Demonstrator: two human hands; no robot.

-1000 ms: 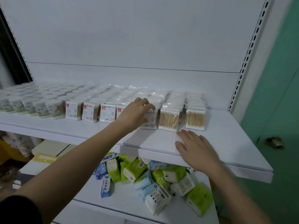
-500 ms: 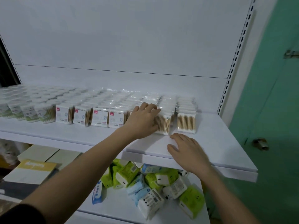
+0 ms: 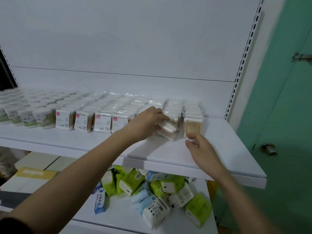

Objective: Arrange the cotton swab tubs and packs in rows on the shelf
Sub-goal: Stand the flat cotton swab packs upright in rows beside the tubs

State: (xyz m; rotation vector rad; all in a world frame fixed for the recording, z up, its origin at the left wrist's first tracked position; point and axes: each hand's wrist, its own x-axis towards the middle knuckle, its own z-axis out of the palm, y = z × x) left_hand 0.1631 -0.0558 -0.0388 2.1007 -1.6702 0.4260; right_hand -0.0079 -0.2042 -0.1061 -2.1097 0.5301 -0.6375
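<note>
On the white shelf (image 3: 219, 149), left grip (image 3: 148, 122) clasps a tilted swab pack (image 3: 167, 130); right grip (image 3: 200, 149) hangs loose beside neighbouring packs (image 3: 192, 126).

Below the top board we see a lower shelf (image 3: 118, 218) heaped with tissue packs (image 3: 157, 191) in green, blue and white wrappers, and a blue-and-white toothpaste box (image 3: 100, 202) at the heap's left edge. To the right stands a green door (image 3: 287, 107) with a metal knob (image 3: 268, 149) and a latch (image 3: 301, 56) higher up. At left lies a yellow box (image 3: 34, 173) among pale flat cartons (image 3: 36, 160).
</note>
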